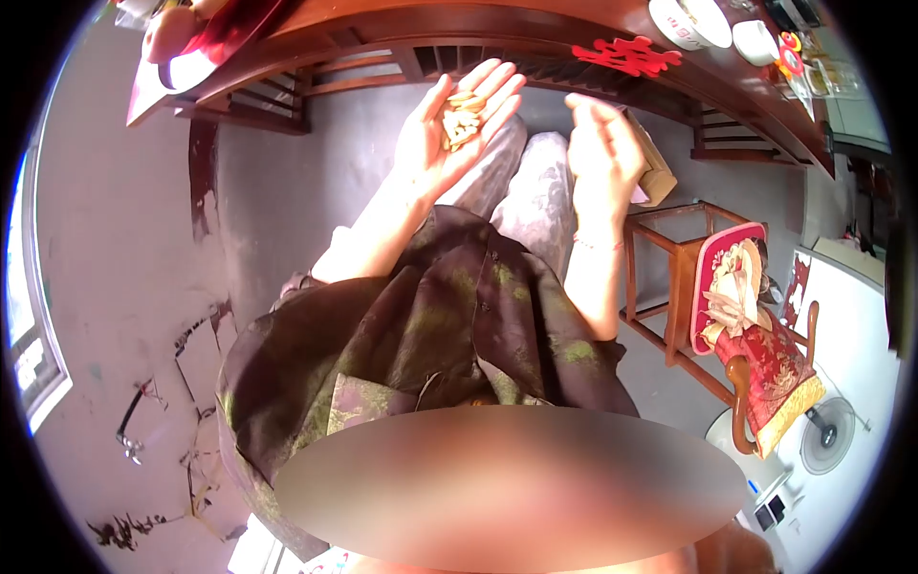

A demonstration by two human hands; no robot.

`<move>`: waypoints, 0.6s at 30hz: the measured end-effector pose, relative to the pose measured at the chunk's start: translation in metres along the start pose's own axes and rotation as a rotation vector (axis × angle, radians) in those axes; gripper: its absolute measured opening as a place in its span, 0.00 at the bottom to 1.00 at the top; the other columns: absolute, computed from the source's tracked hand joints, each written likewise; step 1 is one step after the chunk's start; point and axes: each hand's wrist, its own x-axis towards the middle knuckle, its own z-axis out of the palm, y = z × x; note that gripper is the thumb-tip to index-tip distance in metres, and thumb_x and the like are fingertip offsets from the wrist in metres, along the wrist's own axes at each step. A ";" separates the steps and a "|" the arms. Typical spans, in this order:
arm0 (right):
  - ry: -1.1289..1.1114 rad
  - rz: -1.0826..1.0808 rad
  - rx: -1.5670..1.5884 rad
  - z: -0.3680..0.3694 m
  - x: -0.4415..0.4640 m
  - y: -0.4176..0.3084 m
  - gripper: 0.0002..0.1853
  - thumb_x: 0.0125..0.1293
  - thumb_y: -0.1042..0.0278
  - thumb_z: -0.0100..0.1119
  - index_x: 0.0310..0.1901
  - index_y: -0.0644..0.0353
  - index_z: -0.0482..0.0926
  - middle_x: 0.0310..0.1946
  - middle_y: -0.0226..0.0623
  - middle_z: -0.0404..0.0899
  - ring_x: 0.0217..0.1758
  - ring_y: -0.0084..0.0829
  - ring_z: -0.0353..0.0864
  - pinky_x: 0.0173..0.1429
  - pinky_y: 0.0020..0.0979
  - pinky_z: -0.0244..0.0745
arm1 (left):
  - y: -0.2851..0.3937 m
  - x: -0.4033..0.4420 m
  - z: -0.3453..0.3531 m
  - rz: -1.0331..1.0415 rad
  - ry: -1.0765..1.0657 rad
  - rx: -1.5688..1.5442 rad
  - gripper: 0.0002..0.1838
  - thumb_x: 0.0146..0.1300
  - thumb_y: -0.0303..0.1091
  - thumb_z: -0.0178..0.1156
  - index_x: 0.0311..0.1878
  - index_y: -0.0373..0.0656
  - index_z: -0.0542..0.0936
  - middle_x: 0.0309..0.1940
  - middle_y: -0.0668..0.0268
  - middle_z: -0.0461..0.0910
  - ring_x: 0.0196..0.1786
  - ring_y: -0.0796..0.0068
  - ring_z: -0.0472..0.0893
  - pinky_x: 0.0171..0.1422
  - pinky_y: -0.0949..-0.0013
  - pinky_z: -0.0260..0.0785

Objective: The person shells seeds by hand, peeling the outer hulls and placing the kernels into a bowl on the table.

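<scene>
Both your forearms reach forward. Your left forearm [378, 225] slants inward; your left hand [436, 141] is palm up and lightly cupped, fingers extended away from you. Your right forearm [595, 282] points nearly straight ahead; your right hand [607, 161] is apart from the left, fingers bent, their grip unclear in glare.

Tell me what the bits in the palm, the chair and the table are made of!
Bits: perhaps dry seeds, finish too glary to tell; flat and yellowish. Chair: probably varnished wood; its frame is smooth, brown bars. Table: likely varnished wood too; its edge is smooth, reddish-brown.
</scene>
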 end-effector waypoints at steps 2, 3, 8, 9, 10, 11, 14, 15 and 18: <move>-0.049 -0.106 -0.104 0.020 -0.026 0.007 0.07 0.62 0.75 0.63 0.42 0.62 0.83 0.23 0.18 0.73 0.24 0.07 0.65 0.26 0.14 0.58 | -0.002 -0.002 -0.003 -0.020 -0.027 0.031 0.28 0.73 0.42 0.41 0.68 0.30 0.58 0.70 0.48 0.57 0.73 0.53 0.56 0.78 0.53 0.49; -0.121 -0.133 -0.210 0.019 -0.032 0.015 0.08 0.59 0.76 0.65 0.42 0.61 0.82 0.22 0.19 0.75 0.23 0.07 0.66 0.25 0.15 0.59 | -0.003 -0.004 -0.004 -0.020 -0.029 0.033 0.28 0.73 0.42 0.41 0.68 0.30 0.58 0.70 0.48 0.57 0.73 0.53 0.56 0.78 0.53 0.49; -0.070 -0.421 -0.505 0.035 -0.044 0.018 0.11 0.57 0.75 0.66 0.43 0.59 0.82 0.20 0.32 0.77 0.19 0.18 0.72 0.25 0.21 0.68 | -0.012 -0.012 -0.004 -0.080 -0.013 0.125 0.30 0.74 0.44 0.39 0.70 0.31 0.56 0.71 0.50 0.55 0.74 0.54 0.55 0.78 0.56 0.45; -0.064 -0.490 -0.531 0.036 -0.042 0.019 0.11 0.57 0.75 0.66 0.43 0.59 0.82 0.23 0.33 0.79 0.20 0.20 0.75 0.26 0.23 0.70 | -0.014 -0.014 -0.003 -0.078 -0.002 0.173 0.30 0.74 0.45 0.37 0.70 0.31 0.56 0.71 0.50 0.56 0.73 0.54 0.56 0.78 0.57 0.45; -0.059 -0.559 -0.556 0.037 -0.041 0.019 0.10 0.57 0.75 0.66 0.43 0.59 0.82 0.26 0.34 0.82 0.22 0.23 0.78 0.27 0.24 0.73 | -0.015 -0.015 -0.003 -0.079 -0.008 0.175 0.30 0.74 0.45 0.37 0.70 0.31 0.56 0.71 0.50 0.56 0.73 0.54 0.56 0.78 0.57 0.45; -0.080 -0.536 -0.593 0.036 -0.041 0.020 0.09 0.58 0.74 0.65 0.42 0.59 0.82 0.29 0.36 0.83 0.25 0.29 0.82 0.30 0.28 0.76 | -0.016 -0.016 -0.004 -0.096 -0.005 0.167 0.30 0.74 0.45 0.37 0.70 0.31 0.56 0.71 0.50 0.56 0.73 0.54 0.56 0.78 0.56 0.45; -0.118 -0.542 -0.681 0.034 -0.041 0.023 0.08 0.59 0.73 0.64 0.41 0.58 0.81 0.29 0.37 0.83 0.26 0.33 0.83 0.30 0.30 0.76 | -0.019 -0.017 -0.008 -0.100 0.022 0.227 0.29 0.75 0.45 0.34 0.68 0.30 0.58 0.69 0.49 0.60 0.71 0.54 0.60 0.77 0.56 0.49; -0.119 -0.511 -0.674 0.035 -0.042 0.022 0.07 0.58 0.72 0.65 0.39 0.58 0.80 0.29 0.38 0.83 0.27 0.35 0.83 0.30 0.32 0.77 | -0.019 -0.016 -0.011 -0.102 0.040 0.234 0.29 0.75 0.45 0.34 0.68 0.29 0.59 0.68 0.48 0.61 0.71 0.54 0.61 0.77 0.56 0.50; -0.127 -0.390 -0.616 0.034 -0.045 0.020 0.08 0.59 0.76 0.64 0.40 0.63 0.79 0.25 0.38 0.79 0.26 0.23 0.77 0.33 0.25 0.73 | -0.018 -0.016 -0.014 -0.111 0.064 0.244 0.28 0.75 0.44 0.36 0.67 0.29 0.60 0.67 0.48 0.63 0.70 0.54 0.63 0.76 0.56 0.52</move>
